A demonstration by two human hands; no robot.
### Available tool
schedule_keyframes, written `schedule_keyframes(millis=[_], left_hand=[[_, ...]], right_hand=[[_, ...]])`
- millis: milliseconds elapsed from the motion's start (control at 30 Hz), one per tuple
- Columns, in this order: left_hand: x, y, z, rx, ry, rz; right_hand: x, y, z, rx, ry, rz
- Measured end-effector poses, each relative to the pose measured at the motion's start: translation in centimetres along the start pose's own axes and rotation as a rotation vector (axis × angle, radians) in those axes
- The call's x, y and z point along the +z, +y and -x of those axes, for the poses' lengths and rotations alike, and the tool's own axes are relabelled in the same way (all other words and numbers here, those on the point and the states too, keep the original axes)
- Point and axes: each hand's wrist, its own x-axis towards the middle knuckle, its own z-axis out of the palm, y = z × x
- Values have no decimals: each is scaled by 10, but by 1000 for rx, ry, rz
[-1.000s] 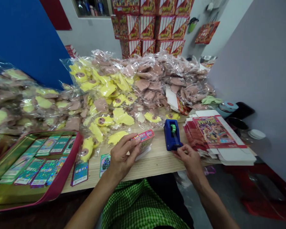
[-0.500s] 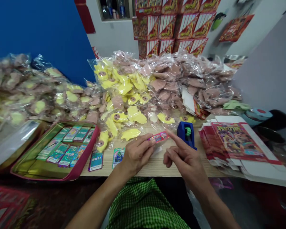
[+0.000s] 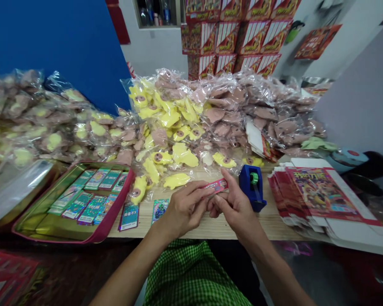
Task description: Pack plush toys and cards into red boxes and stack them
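Observation:
Over the front middle of the table, my left hand (image 3: pixel 187 207) is closed on a small red printed piece (image 3: pixel 217 186), narrow with white lettering; whether it is a card or a little box I cannot tell. My right hand (image 3: pixel 234 202) grips its right end, index finger along the edge and the other fingers curled under. Both hands meet below it and hide its lower part. Just right of them stands a blue tape dispenser (image 3: pixel 252 187) with green tape. Left of my hands lie a picture card (image 3: pixel 160 210) and a teal card (image 3: pixel 129 216).
A pink-rimmed gold tin (image 3: pixel 38 231) with several cards sits at left. Bagged yellow plush toys (image 3: pixel 185 155) and brown bagged pieces (image 3: pixel 225 114) heap along the back. Flat red-and-white cartons (image 3: pixel 325 195) are stacked at right. Red boxes (image 3: pixel 226 38) stand behind.
My right hand has moved left, from pointing beside the red piece to gripping its right end. My left hand still holds it. The view has shifted slightly.

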Motion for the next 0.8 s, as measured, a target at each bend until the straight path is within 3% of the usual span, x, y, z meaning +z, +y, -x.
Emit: schedule_keyframes(millis=[167, 267, 333, 467, 533, 600, 667, 800], left_hand=[[-1, 2, -7, -7, 13, 4], [3, 2, -18, -30, 36, -63], [3, -2, -25, -88, 52, -86], [-4, -18, -23, -439, 218, 2], [-6, -31, -12, -629, 260, 49], [-3, -45, 3, -718, 183, -7], [7, -55, 17, -682, 94, -150], [33, -63, 33, -396, 70, -342]], right_hand=[[8, 10, -4, 74, 19, 116], [9, 11, -2, 35, 26, 218], [-2, 2, 1, -17, 10, 397], [-59, -46, -3, -22, -24, 949], [-100, -74, -22, 57, 122, 1280], [-140, -95, -52, 146, 294, 1531], [-174, -104, -87, 209, 348, 1613], [-213, -89, -142, 271, 403, 1743]])
